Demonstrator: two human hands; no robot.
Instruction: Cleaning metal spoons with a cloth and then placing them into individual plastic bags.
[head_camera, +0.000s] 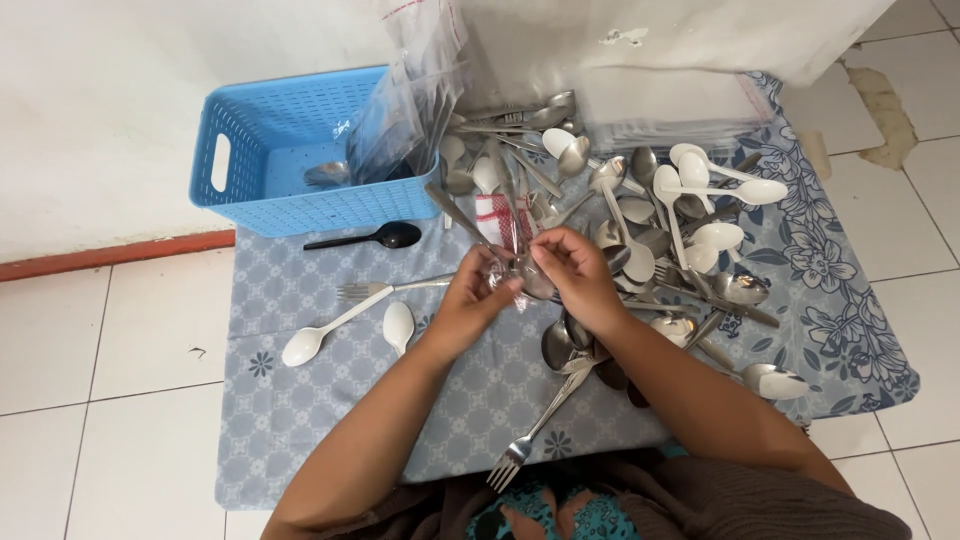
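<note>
Head view, looking straight down on a blue floral cloth (330, 400) spread over white floor tiles. Blue perforated basket (262, 170) at the cloth's far left corner, against the wall; inside, one metal spoon (327, 174) on the bottom and a sheaf of clear plastic bags (405, 110) leaning out over its right rim. Left hand (468, 305) and right hand (578, 275) together at mid-cloth, fingers pinched closed around a small clear bag (505, 262) with cutlery handles sticking up from it; exactly what is inside, hard to tell. Heap of metal and white plastic spoons (650, 230) just right of the hands, reaching nearly to the stack of flat clear bags (665, 110) at the far edge. Black plastic spoon (375, 238) just in front of the basket. Metal fork (385, 289), long white spoon (322, 332) and short white spoon (398, 325) left of the hands. Another fork (535, 430) near the cloth's near edge. Bare cloth at near left, open tile beyond it on the left.
</note>
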